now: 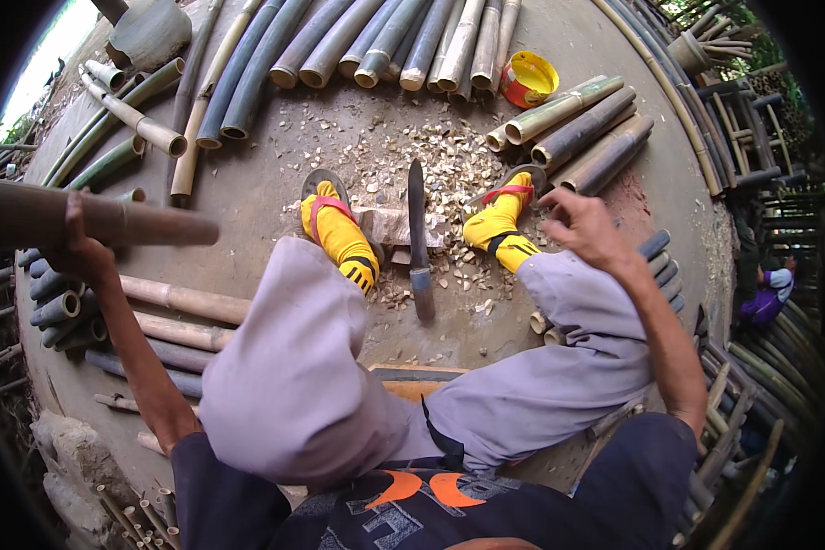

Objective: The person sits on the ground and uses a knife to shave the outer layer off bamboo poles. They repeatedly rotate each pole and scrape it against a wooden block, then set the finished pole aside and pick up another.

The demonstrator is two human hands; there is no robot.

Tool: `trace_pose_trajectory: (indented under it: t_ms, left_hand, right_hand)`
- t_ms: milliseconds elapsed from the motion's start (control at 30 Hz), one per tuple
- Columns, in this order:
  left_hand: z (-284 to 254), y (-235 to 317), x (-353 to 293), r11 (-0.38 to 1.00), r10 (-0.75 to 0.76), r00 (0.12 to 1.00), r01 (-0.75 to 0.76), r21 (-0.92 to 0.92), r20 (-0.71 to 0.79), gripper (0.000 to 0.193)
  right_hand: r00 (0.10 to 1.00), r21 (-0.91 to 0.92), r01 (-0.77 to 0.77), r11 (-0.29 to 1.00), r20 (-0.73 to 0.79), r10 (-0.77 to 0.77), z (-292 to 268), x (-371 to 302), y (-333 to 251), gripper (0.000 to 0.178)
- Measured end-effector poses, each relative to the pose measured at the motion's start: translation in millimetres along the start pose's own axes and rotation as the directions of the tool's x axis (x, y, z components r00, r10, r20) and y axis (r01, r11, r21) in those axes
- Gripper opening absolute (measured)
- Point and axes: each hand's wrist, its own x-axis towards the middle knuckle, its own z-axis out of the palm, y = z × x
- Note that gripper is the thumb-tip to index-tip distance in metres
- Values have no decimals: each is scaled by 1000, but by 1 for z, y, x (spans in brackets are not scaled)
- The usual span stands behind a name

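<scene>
At the far left my left hand [84, 247] is closed around a thick brown bamboo pole [142, 223], raised off the ground and held roughly level. My right hand [585, 227] hovers by my right shin with loosely bent, parted fingers and nothing in it. Between my feet lies a machete [418, 220] with a dark blade and a short handle, the handle end toward me. Its blade rests across a pale wooden block [385, 226], and neither hand touches it.
Wood chips [394, 137] litter the ground around my feet. Cut bamboo poles [376, 46] lie in a row ahead, with more bamboo lengths [587, 128] at right and others [183, 298] at left. A yellow-and-red tub [529, 79] stands ahead right. Another person [775, 291] is far right.
</scene>
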Motion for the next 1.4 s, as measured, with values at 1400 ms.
trace_pose_trajectory:
  t_ms: [1400]
  left_hand:
    - [196, 51, -232, 769, -249, 898, 411, -490, 363, 48]
  right_hand:
    - [772, 484, -52, 873, -535, 343, 284, 85, 44, 45]
